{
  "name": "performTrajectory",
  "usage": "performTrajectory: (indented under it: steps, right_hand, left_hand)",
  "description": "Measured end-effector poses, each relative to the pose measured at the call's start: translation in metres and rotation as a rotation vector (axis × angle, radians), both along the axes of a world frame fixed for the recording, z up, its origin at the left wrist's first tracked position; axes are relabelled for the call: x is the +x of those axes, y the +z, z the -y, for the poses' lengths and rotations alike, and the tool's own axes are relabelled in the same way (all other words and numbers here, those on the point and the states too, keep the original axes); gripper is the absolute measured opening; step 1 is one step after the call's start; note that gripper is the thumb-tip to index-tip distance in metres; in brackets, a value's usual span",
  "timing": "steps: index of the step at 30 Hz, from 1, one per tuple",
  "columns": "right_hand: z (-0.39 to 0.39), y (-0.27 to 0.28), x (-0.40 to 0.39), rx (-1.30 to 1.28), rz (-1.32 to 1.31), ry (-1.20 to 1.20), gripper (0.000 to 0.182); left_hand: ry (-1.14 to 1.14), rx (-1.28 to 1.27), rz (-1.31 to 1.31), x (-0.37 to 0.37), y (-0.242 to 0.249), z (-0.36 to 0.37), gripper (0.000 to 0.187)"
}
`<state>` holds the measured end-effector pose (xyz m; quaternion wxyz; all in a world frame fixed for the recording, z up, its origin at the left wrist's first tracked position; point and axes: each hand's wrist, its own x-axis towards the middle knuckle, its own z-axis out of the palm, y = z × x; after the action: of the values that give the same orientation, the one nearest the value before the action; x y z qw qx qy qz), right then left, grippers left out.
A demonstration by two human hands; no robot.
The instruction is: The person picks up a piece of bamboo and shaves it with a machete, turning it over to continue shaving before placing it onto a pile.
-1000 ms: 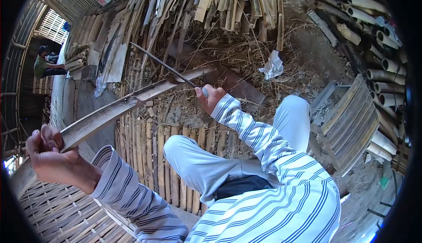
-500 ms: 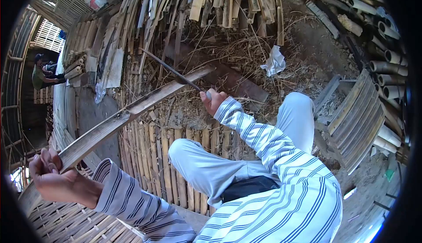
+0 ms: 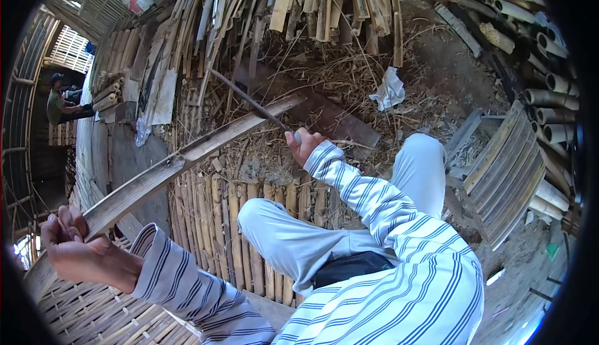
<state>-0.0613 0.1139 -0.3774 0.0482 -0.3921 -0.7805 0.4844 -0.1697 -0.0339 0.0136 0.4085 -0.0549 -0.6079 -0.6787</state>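
A long split bamboo strip (image 3: 140, 196) runs diagonally from the lower left to the middle, its hollow side facing up and a node near its centre. My left hand (image 3: 84, 245) is closed round its near part at the lower left. In my right hand (image 3: 304, 144) is the handle of a long, thin, dark blade (image 3: 248, 100); the fingers are wrapped round it. The blade slants up and left across the strip near its far end. Whether it touches the strip I cannot tell.
Split bamboo (image 3: 312, 2) is piled at the top, above shavings and a dark board (image 3: 340, 119). Crumpled white paper (image 3: 389, 89) lies right of them. Bamboo poles (image 3: 555, 98) are stacked at the right, by a slatted bamboo piece (image 3: 508, 173). A person (image 3: 61, 102) sits far left.
The blade's tip has shifted slightly to the right and its angle across the strip is a little steeper. Both hands keep their grip and have hardly moved.
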Motion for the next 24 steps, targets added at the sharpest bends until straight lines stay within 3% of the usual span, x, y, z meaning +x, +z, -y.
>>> performTrajectory:
  steps: [2,3,4,6,8,9,11,14,16,18,19,21,22,23,24]
  right_hand:
    - [-0.008,-0.028,0.0,-0.038,0.058,0.008,0.056]
    - [-0.006,-0.083,-0.011,0.012,0.091,-0.185,0.055]
    - [-0.017,-0.129,-0.017,-0.031,0.084,-0.326,0.053]
    - [-0.027,-0.203,-0.025,0.119,0.122,-0.365,0.053]
    - [-0.027,-0.147,-0.019,0.073,0.18,-0.331,0.055]
    - [-0.024,-0.16,-0.024,0.092,0.139,-0.272,0.059]
    - [-0.012,-0.105,-0.031,0.053,0.086,-0.204,0.061]
    - [-0.016,-0.031,-0.028,-0.068,-0.036,0.028,0.054]
    - [-0.023,0.009,-0.023,-0.004,-0.058,0.056,0.052]
    - [-0.023,-0.008,-0.024,0.035,-0.023,0.01,0.052]
    - [-0.031,-0.052,-0.028,0.019,0.002,-0.047,0.055]
    - [-0.03,-0.156,-0.019,0.041,0.138,-0.159,0.061]
    - [-0.041,-0.177,-0.025,0.101,0.234,-0.223,0.063]
    - [-0.053,-0.17,-0.032,0.118,0.241,-0.21,0.064]
    - [-0.052,-0.158,-0.027,0.114,0.274,-0.18,0.064]
  left_hand:
    - [0.015,0.016,-0.006,0.0,0.002,-0.004,0.025]
    - [0.06,0.041,-0.006,0.001,0.0,-0.011,0.028]
    - [0.036,-0.002,0.017,-0.004,-0.002,0.002,0.019]
    - [-0.049,-0.074,0.037,-0.024,-0.002,0.042,0.011]
    - [-0.167,-0.132,0.043,-0.035,-0.003,0.069,0.011]
    - [-0.063,-0.114,0.033,-0.022,-0.001,0.035,0.011]
    - [-0.026,-0.072,0.002,-0.006,0.0,0.0,0.018]
    - [-0.454,-0.05,0.04,-0.039,0.005,0.064,0.021]
    - [-0.168,-0.017,0.006,-0.025,-0.001,0.033,0.018]
    - [0.141,0.025,-0.033,-0.001,-0.007,-0.023,0.02]
    - [-0.117,-0.008,0.009,-0.02,-0.005,0.019,0.017]
    - [-0.095,-0.029,0.018,-0.02,-0.007,0.031,0.019]
    - [-0.097,-0.02,0.0,-0.024,-0.005,0.03,0.021]
    - [0.087,0.039,-0.029,-0.012,-0.006,-0.001,0.025]
    - [-0.013,0.033,-0.005,-0.009,-0.005,0.005,0.026]
